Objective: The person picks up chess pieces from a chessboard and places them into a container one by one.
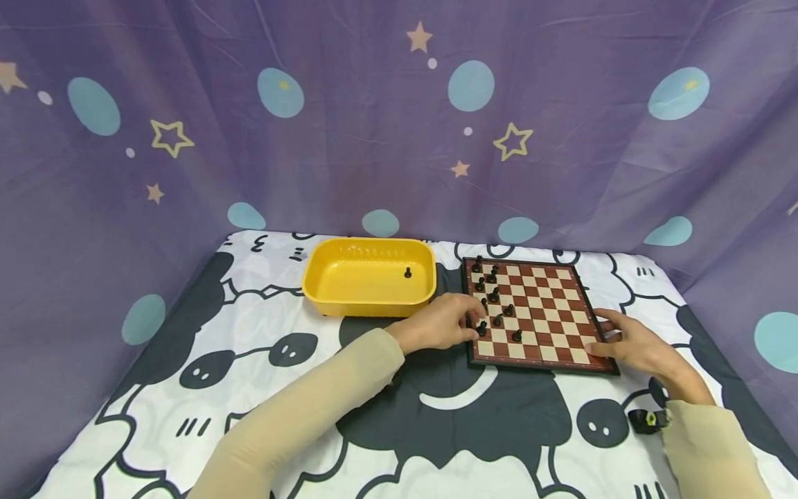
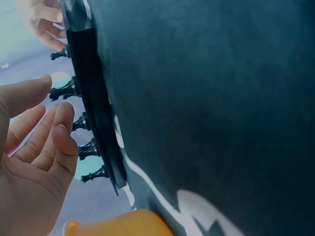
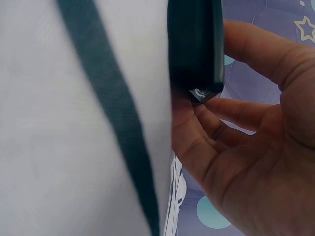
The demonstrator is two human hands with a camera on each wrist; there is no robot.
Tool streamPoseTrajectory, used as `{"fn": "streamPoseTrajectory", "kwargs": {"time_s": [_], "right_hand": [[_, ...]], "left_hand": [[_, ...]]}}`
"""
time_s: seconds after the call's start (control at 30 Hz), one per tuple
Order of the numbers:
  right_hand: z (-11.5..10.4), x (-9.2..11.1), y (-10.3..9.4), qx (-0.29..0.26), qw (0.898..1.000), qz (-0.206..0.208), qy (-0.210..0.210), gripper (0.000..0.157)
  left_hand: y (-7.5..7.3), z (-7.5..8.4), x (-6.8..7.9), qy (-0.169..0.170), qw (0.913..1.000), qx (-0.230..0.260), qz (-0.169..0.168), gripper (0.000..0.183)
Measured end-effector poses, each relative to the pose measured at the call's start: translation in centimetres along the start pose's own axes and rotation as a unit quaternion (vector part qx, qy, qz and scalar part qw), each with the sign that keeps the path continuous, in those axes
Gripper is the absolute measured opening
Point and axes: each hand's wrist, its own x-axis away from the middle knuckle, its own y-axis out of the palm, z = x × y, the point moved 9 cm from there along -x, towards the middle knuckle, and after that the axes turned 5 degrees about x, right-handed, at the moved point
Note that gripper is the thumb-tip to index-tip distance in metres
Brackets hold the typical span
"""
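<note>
A brown and cream chessboard (image 1: 564,305) with a dark rim lies right of centre, several black chess pieces (image 1: 517,335) standing on its left part. My left hand (image 1: 439,322) is at the board's left edge. Its thumb and fingers are apart on either side of a black chess piece (image 2: 64,91), fingertips right beside it; nothing shows pinched between them. My right hand (image 1: 632,343) grips the board's right edge, thumb on top. In the right wrist view, its fingers (image 3: 197,142) reach round the low side of the dark board edge (image 3: 197,44).
Left of the board stands a yellow plastic basin (image 1: 368,308) with one black chess piece (image 1: 408,272) in it. A black-and-white patterned cloth (image 1: 461,430) covers the table. Behind hangs a purple curtain (image 1: 374,138) with stars and dots.
</note>
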Motion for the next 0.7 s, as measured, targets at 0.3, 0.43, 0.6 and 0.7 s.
{"fn": "streamPoseTrajectory", "kwargs": {"time_s": [0.3,0.43,0.6,0.7], "right_hand": [[0.0,0.0,0.0,0.007,1.0,0.0,0.003,0.09],[0.1,0.0,0.0,0.008,1.0,-0.001,0.003,0.089],[0.2,-0.1,0.0,0.008,1.0,-0.002,0.004,0.09],[0.3,-0.1,0.0,0.009,1.0,-0.003,0.008,0.09]], "left_hand": [[0.5,-0.4,-0.9,0.001,1.0,-0.001,-0.009,0.03],[0.8,-0.4,-1.1,0.005,0.9999,-0.007,-0.009,0.029],[1.2,-0.6,-1.4,0.004,0.9998,-0.011,-0.015,0.028],[1.4,-0.6,-1.6,0.003,0.9998,-0.014,-0.013,0.027]]}}
